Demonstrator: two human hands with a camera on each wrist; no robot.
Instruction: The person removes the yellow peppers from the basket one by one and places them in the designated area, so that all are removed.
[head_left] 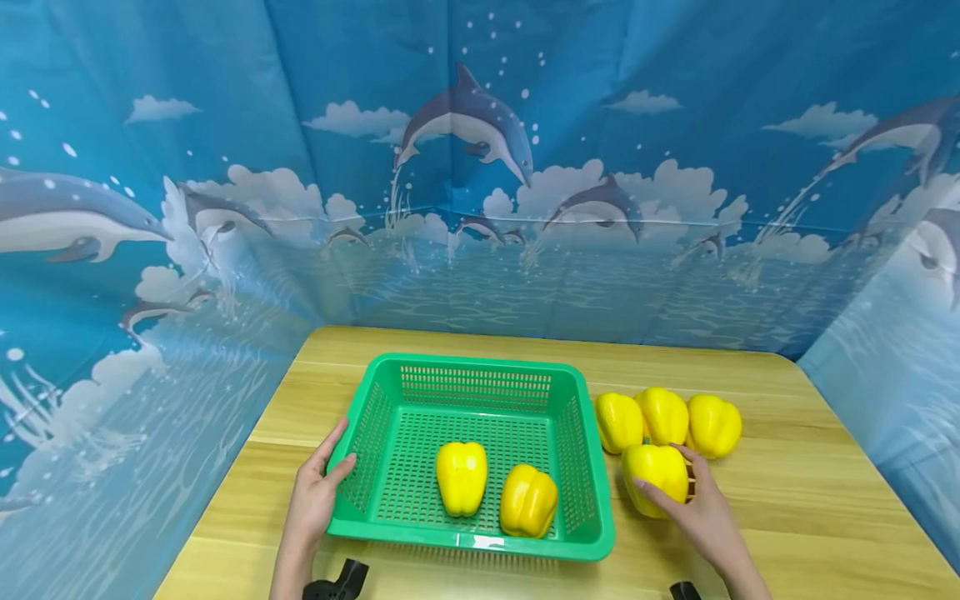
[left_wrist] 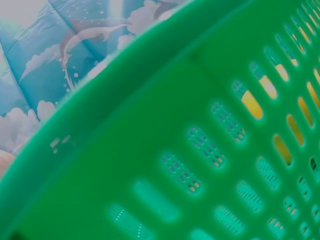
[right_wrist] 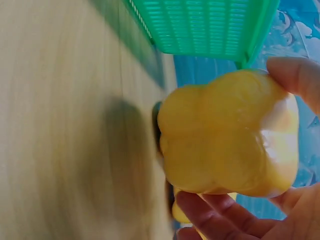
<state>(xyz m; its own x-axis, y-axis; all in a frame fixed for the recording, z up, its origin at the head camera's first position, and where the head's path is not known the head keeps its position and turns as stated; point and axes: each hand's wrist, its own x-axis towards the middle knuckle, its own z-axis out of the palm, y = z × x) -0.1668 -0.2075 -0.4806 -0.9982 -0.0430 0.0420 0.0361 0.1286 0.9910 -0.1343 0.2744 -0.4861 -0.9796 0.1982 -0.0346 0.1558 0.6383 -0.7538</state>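
A green plastic basket [head_left: 476, 546] with slotted walls stands on the table, holding two yellow bell peppers [head_left: 461, 478] [head_left: 528, 502]. At its left side my left hand [head_left: 313, 496] grips the rim, thumb over the edge and fingers along the outside. The left wrist view is filled by the basket wall [left_wrist: 125, 125]. To the basket's right, my right hand [head_left: 701, 504] holds another yellow bell pepper [head_left: 651, 477] between thumb and fingers. Up close, the right wrist view shows this held pepper's lobed end [right_wrist: 225, 140], with the thumb on one side and fingers on the other.
Three more yellow bell peppers [head_left: 619, 422] [head_left: 663, 415] [head_left: 714, 426] lie in a row on the wooden table [head_left: 810, 500], right of the basket and just behind the held one. A blue dolphin-print curtain [head_left: 480, 275] surrounds the table's back and sides.
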